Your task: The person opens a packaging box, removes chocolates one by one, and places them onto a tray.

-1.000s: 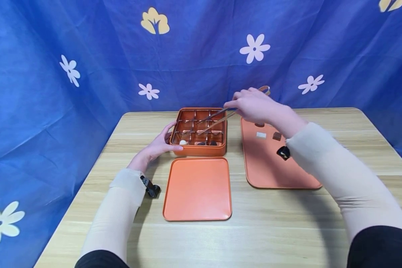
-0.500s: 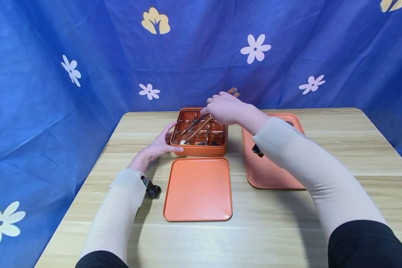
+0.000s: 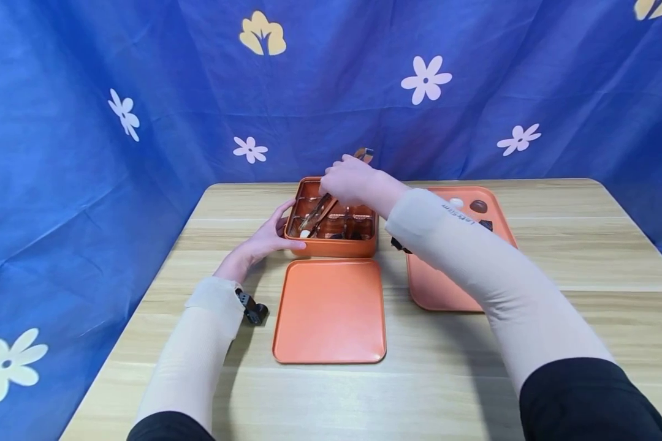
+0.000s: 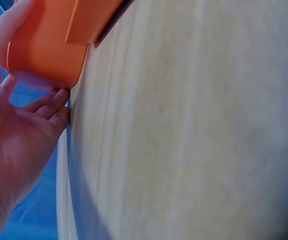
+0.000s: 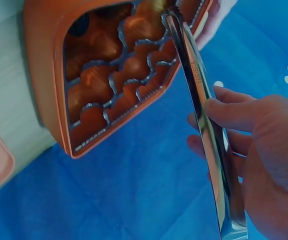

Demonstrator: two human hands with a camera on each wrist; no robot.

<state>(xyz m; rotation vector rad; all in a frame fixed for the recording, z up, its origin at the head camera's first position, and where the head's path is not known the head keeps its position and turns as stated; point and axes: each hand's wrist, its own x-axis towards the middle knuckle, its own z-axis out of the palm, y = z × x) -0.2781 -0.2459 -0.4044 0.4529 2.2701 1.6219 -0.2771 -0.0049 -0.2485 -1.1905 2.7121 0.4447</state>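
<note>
An orange square box (image 3: pixel 342 248) with a brown divided insert stands at the back middle of the table. My left hand (image 3: pixel 260 241) holds its left front corner, thumb on the front wall and fingers round the left side. The left wrist view shows those fingers (image 4: pixel 49 106) against the box near the tabletop. Metal tongs (image 5: pixel 211 140) are in my right hand (image 3: pixel 349 179), pinched between thumb and fingers. The tong tips reach into the front left compartment, beside a white chocolate (image 3: pixel 304 234). Dark pieces in the other front compartments show only partly.
Right of the box lies a larger salmon-coloured tray (image 3: pixel 444 285) with a white piece (image 3: pixel 456 203), a round brown chocolate (image 3: pixel 479 206) and a dark piece (image 3: pixel 486 225); my right forearm covers part of it. A flat orange lid (image 3: pixel 329 312) lies before the box. A blue curtain (image 3: pixel 331 92) hangs behind.
My right hand has moved left and lowered the tongs from above the middle of the box into the front left compartment. The tong arms are closer together. My left hand stays on the box.
</note>
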